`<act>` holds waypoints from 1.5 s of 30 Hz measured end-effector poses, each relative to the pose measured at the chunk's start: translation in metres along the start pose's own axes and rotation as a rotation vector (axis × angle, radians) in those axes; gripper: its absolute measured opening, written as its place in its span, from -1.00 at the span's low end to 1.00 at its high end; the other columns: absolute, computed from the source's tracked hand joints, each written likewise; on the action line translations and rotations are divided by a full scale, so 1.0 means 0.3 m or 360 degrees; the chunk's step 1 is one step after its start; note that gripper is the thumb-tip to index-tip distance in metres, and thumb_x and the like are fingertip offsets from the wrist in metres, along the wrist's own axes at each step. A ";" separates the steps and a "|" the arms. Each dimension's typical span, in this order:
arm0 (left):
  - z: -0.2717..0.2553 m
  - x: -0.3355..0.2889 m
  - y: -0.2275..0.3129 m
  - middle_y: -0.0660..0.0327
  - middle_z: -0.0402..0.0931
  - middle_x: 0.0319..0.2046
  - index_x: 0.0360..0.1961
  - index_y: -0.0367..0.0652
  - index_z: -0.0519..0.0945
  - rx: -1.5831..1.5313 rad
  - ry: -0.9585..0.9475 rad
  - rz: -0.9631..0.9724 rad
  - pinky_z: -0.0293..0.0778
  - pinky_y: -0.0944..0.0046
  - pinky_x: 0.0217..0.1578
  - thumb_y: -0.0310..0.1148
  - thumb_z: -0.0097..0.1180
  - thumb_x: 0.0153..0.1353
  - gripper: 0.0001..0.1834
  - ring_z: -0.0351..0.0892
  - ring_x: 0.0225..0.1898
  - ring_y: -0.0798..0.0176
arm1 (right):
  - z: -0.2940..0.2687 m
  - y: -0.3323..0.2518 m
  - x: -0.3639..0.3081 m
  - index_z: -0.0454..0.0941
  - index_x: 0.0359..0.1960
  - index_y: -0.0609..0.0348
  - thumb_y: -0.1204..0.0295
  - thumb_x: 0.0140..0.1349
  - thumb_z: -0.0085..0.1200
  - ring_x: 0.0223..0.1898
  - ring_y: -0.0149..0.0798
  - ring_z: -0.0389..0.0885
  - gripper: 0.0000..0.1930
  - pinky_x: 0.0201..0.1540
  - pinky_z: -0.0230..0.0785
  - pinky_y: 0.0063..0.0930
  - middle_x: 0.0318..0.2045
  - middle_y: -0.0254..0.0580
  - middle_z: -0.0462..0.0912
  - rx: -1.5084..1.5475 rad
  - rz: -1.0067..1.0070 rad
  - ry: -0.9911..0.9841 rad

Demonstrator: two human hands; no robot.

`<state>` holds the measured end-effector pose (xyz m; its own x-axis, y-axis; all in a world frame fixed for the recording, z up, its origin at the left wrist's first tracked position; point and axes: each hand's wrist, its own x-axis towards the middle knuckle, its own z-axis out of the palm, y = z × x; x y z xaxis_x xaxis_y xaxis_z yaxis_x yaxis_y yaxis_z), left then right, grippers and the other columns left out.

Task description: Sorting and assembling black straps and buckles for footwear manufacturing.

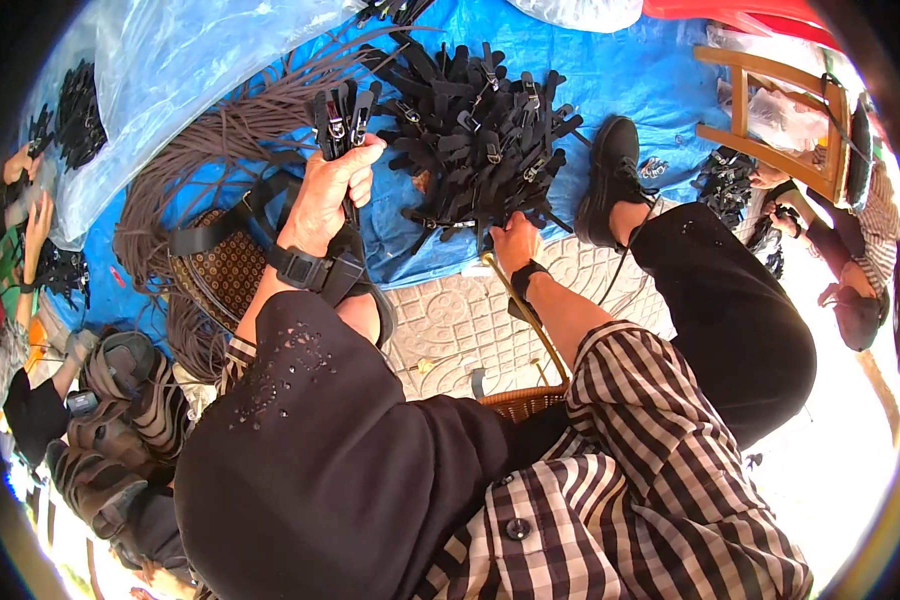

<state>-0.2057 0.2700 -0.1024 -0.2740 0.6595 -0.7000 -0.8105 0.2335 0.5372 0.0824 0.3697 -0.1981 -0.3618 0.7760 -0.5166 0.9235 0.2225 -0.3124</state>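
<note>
My left hand (330, 190) is closed around a bundle of short black straps with metal buckles (340, 115), their ends sticking up above the fist. Low at the near edge of a heap of similar black buckle straps (475, 135), my right hand (517, 243) has its fingertips pinched on a strap; its far end is lost among the others. Both wrists wear dark bands. The heap lies on a blue tarp (400, 235), to the right of the raised bundle.
Long brown cords (185, 150) lie left of the heap, by a brown patterned bag (210, 265). My black shoe (610, 175) stands right of the heap. A wooden stool (760, 110) lies at the far right. Co-workers' hands (38, 235) show at the left. Dark caps (120, 400) are stacked lower left.
</note>
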 end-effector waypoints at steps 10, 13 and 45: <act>0.063 0.034 0.001 0.44 0.25 -0.75 -0.39 -0.17 0.48 0.0094 -0.0117 -0.0030 0.11 0.50 -0.75 -0.38 0.16 0.04 -0.86 0.18 -0.78 0.54 | -0.139 0.015 0.052 0.42 -0.50 0.29 0.39 -0.16 0.16 -0.59 -0.11 0.56 -0.76 -0.48 0.39 -0.31 -0.59 -0.03 0.54 0.0554 0.0081 -0.0517; 0.049 0.020 0.004 0.41 0.30 -0.74 -0.38 -0.19 0.49 0.0129 -0.0148 -0.0049 0.16 0.51 -0.76 -0.39 0.17 0.03 -0.84 0.23 -0.78 0.53 | -0.214 -0.086 0.057 0.42 -0.51 0.31 0.44 -0.09 0.17 -0.67 -0.29 0.54 -0.79 -0.57 0.39 -0.47 -0.63 -0.11 0.54 0.0767 0.0098 -0.0768; -0.011 0.057 0.005 0.26 0.47 -0.60 -0.25 -0.23 0.49 0.0027 -0.0268 -0.0152 0.08 0.54 -0.80 -0.37 0.10 0.05 -0.77 0.20 -0.79 0.53 | -0.361 -0.647 0.092 0.53 -0.39 0.26 0.48 0.04 0.04 -0.56 -0.60 0.32 -0.87 -0.52 0.21 -0.65 -0.63 -0.49 0.46 0.0993 -0.0731 -0.1330</act>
<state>-0.2131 0.2793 -0.1150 -0.1046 0.7436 -0.6604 -0.8195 0.3118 0.4808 -0.0930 0.4119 -0.0655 -0.8368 0.0089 -0.5474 0.5418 -0.1299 -0.8304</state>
